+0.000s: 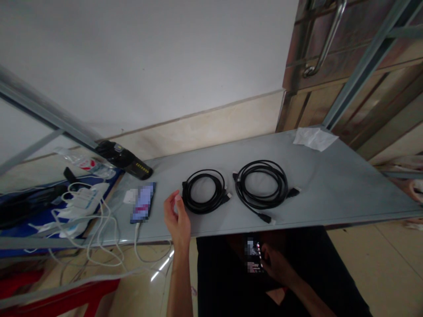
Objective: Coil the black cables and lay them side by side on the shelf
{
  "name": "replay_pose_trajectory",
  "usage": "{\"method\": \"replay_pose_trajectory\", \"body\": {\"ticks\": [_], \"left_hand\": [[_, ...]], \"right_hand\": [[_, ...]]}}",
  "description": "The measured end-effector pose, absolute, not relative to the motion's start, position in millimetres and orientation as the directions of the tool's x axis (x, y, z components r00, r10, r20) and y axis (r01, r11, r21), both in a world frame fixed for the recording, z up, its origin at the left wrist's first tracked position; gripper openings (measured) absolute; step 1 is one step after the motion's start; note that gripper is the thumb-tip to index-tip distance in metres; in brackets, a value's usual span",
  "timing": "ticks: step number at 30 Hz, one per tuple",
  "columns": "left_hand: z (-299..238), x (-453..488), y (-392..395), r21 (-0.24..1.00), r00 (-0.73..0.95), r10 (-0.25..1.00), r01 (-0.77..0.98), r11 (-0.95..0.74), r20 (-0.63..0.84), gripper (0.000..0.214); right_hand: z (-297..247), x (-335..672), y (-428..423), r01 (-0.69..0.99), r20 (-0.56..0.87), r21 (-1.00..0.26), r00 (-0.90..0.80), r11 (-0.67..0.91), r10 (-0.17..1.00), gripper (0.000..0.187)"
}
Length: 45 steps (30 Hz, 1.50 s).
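Observation:
Two coiled black cables lie on the grey table [330, 185]: a smaller coil [204, 192] and a larger coil [261, 184] to its right. My left hand [176, 216] rests at the table's front edge, just left of the smaller coil, fingers curled loosely with nothing in them. My right hand [274, 263] is below the table edge over my lap, fingers wrapped round a small phone [254, 255] with a lit screen.
A phone [143, 202] on a white charging cable lies left of my hand. A black handheld device [127, 161], white cables and adapters [82, 202] crowd the far left. A crumpled white sheet [314, 138] sits at the back right. Metal shelf posts rise at both sides.

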State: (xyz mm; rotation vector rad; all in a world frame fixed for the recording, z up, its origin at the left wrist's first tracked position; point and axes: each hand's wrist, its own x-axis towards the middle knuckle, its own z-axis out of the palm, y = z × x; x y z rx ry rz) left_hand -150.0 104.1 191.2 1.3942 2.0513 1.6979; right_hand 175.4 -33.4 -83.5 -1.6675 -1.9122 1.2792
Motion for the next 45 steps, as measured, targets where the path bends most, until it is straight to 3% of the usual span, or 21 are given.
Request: {"method": "replay_pose_trajectory", "body": {"ticks": [10,14,18,20,22,29,37,41,45], "left_hand": [[203,-130,91,0.684,-0.411,0.712,0.717,-0.132,0.569,0.036],[209,-86,83,0.551,-0.07,0.767,0.738,-0.39,0.638,0.03],[213,-33,93,0.489,0.331,0.786,0.639,-0.594,0.522,0.063],[211,-14,105,0.487,0.46,0.774,0.602,-0.632,0.436,0.081],[207,-3,116,0.492,0.528,0.762,0.583,-0.647,0.375,0.086],[209,0,129,0.461,0.589,0.758,0.609,-0.645,0.281,0.079],[215,20,125,0.346,0.621,0.739,0.654,-0.672,0.262,0.05],[224,26,125,0.425,0.54,0.805,0.686,-0.59,0.246,0.044],[240,28,126,0.633,0.42,0.877,0.618,-0.466,0.236,0.038]], "right_hand": [[-83,175,-34,0.632,-0.313,-0.77,-0.259,-0.085,0.914,0.02],[-81,176,-34,0.62,-0.316,-0.78,-0.272,-0.086,0.909,0.023],[-80,175,-33,0.609,-0.322,-0.788,-0.288,-0.087,0.902,0.02],[-81,175,-32,0.608,-0.329,-0.788,-0.284,-0.096,0.901,0.022],[-83,174,-33,0.603,-0.329,-0.792,-0.282,-0.1,0.901,0.027],[-92,176,-33,0.587,-0.338,-0.8,-0.264,-0.128,0.903,0.021],[-85,173,-25,0.603,-0.389,-0.78,-0.258,-0.168,0.884,0.012],[-79,173,-24,0.617,-0.382,-0.772,-0.26,-0.152,0.887,0.014],[-72,170,-23,0.648,-0.384,-0.749,-0.249,-0.142,0.889,0.024]]}}
